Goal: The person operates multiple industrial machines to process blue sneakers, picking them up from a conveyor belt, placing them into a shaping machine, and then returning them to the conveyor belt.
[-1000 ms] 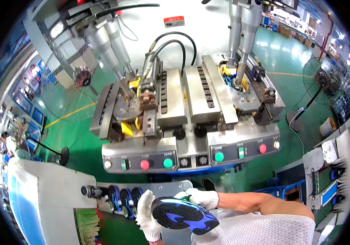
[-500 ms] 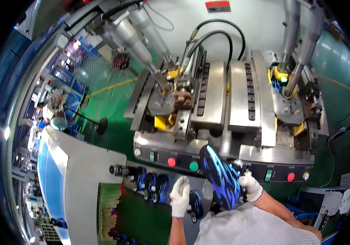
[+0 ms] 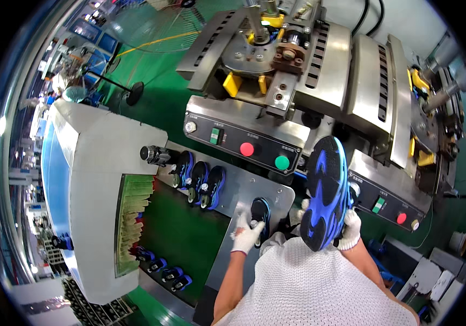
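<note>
My right hand point(image 3: 351, 228), in a white knit glove, grips a black and blue sports shoe point(image 3: 325, 193) at its side. The shoe stands on end, its blue and black sole facing me; part of the hand is hidden behind it. Over the metal shelf point(image 3: 238, 190), my gloved left hand point(image 3: 246, 233) has its fingers apart at the side of a single black shoe point(image 3: 261, 213). It seems to touch that shoe without closing round it. Farther left on the shelf, several matching shoes point(image 3: 199, 182) stand in a row.
Ahead is a steel press machine point(image 3: 325, 70) with a red button point(image 3: 246, 149) and a green button point(image 3: 282, 162) on its front panel. At left stands a grey housing point(image 3: 108, 141) with a strip curtain point(image 3: 133, 228); more shoes point(image 3: 172, 273) lie near it. A floor fan point(image 3: 135, 92) stands beyond.
The view has turned down and left. My left hand, raised beside the single shoe before, is now down against it. The shoe in my right hand has turned to show more of its sole.
</note>
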